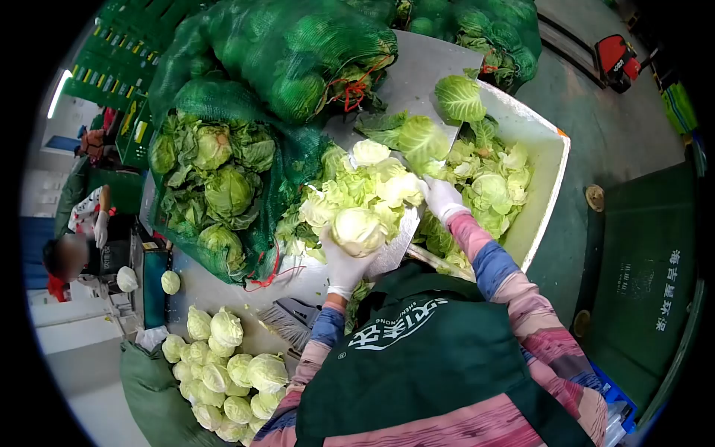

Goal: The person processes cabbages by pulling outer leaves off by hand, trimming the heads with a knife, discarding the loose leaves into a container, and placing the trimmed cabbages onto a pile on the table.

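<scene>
A pale cabbage head (358,232) rests in my gloved left hand (348,261), whose fingers curl round its lower left side. My gloved right hand (442,197) is to the right, at the edge of a pile of loose pale leaves (387,182), with its fingertips against a leaf. Just beyond it a green leaf (422,139) lies on the metal table (406,71). On the right, a white bin (550,167) holds many discarded leaves. To the left, an open green net bag (279,164) contains untrimmed cabbages (229,191).
Full net bags (290,52) stand at the back. Several trimmed cabbages (238,370) are heaped at lower left, beside a brush (287,322). Another person (93,223) works at far left. A large green container (633,298) and a red pallet jack (618,59) are at right.
</scene>
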The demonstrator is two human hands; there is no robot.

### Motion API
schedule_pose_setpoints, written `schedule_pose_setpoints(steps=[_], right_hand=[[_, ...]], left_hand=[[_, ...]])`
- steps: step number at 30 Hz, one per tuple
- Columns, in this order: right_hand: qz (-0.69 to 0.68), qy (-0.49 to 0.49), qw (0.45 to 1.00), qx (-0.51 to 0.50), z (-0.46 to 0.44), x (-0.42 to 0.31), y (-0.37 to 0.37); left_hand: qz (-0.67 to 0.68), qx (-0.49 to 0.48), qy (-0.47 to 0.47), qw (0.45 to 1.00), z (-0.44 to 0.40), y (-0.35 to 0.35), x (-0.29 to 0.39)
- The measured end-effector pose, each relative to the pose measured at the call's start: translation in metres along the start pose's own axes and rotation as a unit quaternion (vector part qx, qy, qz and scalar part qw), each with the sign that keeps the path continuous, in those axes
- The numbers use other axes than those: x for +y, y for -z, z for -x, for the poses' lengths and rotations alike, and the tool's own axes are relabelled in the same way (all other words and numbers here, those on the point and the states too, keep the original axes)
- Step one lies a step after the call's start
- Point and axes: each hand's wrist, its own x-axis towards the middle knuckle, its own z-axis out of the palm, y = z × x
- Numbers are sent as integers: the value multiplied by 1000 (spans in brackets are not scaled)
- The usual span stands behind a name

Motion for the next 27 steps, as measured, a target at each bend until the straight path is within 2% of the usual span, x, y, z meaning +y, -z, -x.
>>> schedule_pose_setpoints(steps=[1,2,3,4,5,6,7,9,10,12,14,15,16,18,19,20,21,22,23,25,26,27], right_hand=[[26,13,998,51,1,1,-5],[13,19,998,62,4,3,-12],[-13,13,999,35,29,10,15],[-26,68,996,58,37,0,1],[-146,52,988,-8,57,-27,7],[-225,103,969,-22,60,-36,-8],[-197,158,967,30,62,-50,-23],[-143,117,982,-41,63,-70,-29],[-146,118,981,-42,59,-70,-33],[-242,233,941,-31,39,-64,-49],[-254,255,933,6,21,-57,-60],[-235,215,948,-20,17,-54,-55],[-235,215,948,-18,13,-50,-56],[-62,162,985,-9,8,-47,-61],[-63,162,985,-9,9,-47,-62],[-38,149,988,-15,7,-49,-62],[-15,133,991,-22,10,-52,-63],[-25,143,989,11,11,-47,-67],[-52,200,975,84,7,-32,-80],[-5,118,992,41,11,-27,-51],[0,82,995,48,7,-16,-42],[6,48,997,55,1,-3,-32]], left_hand=[[103,-2,17,995,-2,6,-3],[204,-4,35,978,-2,12,-5],[238,-14,56,969,13,-15,1],[215,-16,48,975,12,-12,-8],[193,-19,38,980,10,-10,-12],[188,-21,40,981,4,-7,-8],[186,-22,36,982,1,-3,-6],[203,-28,69,976,-2,5,-7],[200,-28,68,977,-3,7,-10],[210,-25,48,976,-7,11,-21],[201,-36,46,978,-10,19,-28],[199,-49,42,978,-12,21,-30],[200,-49,39,978,-14,21,-33],[227,-65,33,971,-13,21,-44],[226,-64,33,971,-13,22,-50],[353,-65,146,922,-13,24,-55],[467,-65,256,844,-11,26,-62],[524,-78,226,818,-10,26,-68],[521,-80,221,820,-8,30,-75],[703,-109,288,641,-5,44,-67],[749,-112,266,597,-7,52,-43],[749,-108,264,598,-5,54,-36]])
